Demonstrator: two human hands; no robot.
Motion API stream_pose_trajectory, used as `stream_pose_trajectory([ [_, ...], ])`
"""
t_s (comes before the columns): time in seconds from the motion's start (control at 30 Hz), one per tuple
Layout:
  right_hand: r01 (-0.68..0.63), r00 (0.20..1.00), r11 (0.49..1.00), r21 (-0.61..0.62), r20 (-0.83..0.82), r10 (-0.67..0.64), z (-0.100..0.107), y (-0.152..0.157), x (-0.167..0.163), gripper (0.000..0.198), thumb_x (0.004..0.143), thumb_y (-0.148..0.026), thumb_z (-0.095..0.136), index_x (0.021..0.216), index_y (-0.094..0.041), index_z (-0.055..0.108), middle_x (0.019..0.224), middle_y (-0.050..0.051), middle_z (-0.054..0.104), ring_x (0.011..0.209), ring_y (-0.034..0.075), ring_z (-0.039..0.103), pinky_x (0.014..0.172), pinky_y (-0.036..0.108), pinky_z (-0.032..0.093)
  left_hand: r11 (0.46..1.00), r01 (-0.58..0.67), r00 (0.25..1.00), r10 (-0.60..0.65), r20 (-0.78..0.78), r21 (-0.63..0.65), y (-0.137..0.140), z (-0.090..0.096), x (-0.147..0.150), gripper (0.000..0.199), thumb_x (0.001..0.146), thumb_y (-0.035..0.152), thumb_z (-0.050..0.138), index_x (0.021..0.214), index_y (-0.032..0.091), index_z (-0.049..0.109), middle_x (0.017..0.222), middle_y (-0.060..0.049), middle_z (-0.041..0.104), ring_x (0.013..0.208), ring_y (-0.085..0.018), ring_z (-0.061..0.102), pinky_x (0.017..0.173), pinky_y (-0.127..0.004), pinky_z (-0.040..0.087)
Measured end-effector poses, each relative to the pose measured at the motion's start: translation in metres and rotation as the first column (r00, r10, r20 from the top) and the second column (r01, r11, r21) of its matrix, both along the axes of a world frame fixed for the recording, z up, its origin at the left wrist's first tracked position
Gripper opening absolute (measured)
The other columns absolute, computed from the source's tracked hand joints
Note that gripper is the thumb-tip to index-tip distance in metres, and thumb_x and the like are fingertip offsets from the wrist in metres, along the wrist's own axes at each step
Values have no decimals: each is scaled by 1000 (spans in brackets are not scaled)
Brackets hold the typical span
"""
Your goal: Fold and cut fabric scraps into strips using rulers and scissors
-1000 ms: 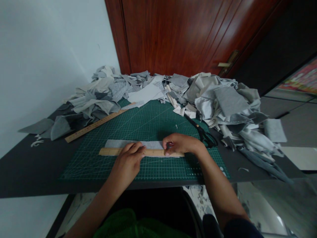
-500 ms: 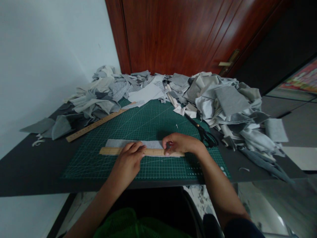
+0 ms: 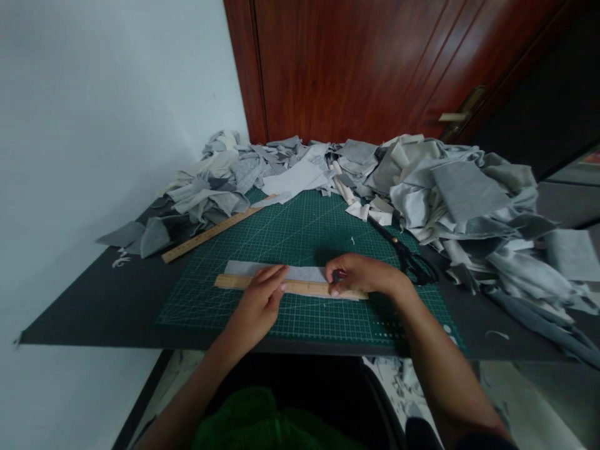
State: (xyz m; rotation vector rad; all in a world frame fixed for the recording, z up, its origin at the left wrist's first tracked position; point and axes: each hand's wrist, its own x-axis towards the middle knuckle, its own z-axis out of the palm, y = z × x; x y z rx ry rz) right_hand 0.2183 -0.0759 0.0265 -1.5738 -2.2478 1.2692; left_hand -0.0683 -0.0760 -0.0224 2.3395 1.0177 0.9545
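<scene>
A wooden ruler point(image 3: 304, 287) lies lengthwise over a light grey fabric strip point(image 3: 300, 274) on the green cutting mat point(image 3: 300, 225). The strip shows along the ruler's far side, with a thin edge on the near side. My left hand point(image 3: 265, 300) rests on the ruler left of its middle, fingers stretched across it and pressing it down. Toward the ruler's right end, my right hand point(image 3: 359, 275) grips it, thumb at the near edge and curled fingers on the far side. Black scissors point(image 3: 405, 253) lie just beyond my right wrist.
A second wooden ruler point(image 3: 210, 234) lies slanted at the mat's left edge. Heaps of grey and white fabric scraps point(image 3: 469, 194) line the back and right of the dark table point(image 3: 94, 306). Behind stands a brown wooden door point(image 3: 351, 69); a white wall point(image 3: 117, 94) is at left.
The camera view has turned left, so everything appears further right. The left hand's fingers lie closer together on the ruler. The right hand, ruler and strip hold nearly the same arrangement.
</scene>
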Motion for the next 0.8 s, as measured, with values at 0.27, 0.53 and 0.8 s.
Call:
stream_pose_trajectory([
  [0.27,0,999,1000,-7,32,0,5,-3,-3,12,76,-23,78,84,-21,68,77,-3,58,73,16,55,62,25,34,929,-359,915,333,226,85,-10,5,-12,29,105,26,45,122,24,69,124,-6,69,116,-23,65,104,-45,54],
  [0.53,-2,1000,1000,-31,-12,1,-3,-3,-3,11,75,-29,73,83,-21,69,74,-3,58,72,17,54,63,26,35,961,74,938,23,-346,265,-37,10,10,37,98,15,54,135,19,60,143,-12,59,133,-31,49,112,-51,47],
  [0.8,24,999,994,-104,-21,-26,-7,-5,-6,14,73,-34,70,77,-21,66,70,-4,51,68,17,49,60,26,32,989,74,920,-18,-392,129,-36,14,10,25,99,22,57,122,15,64,125,-11,66,117,-29,56,103,-48,51],
])
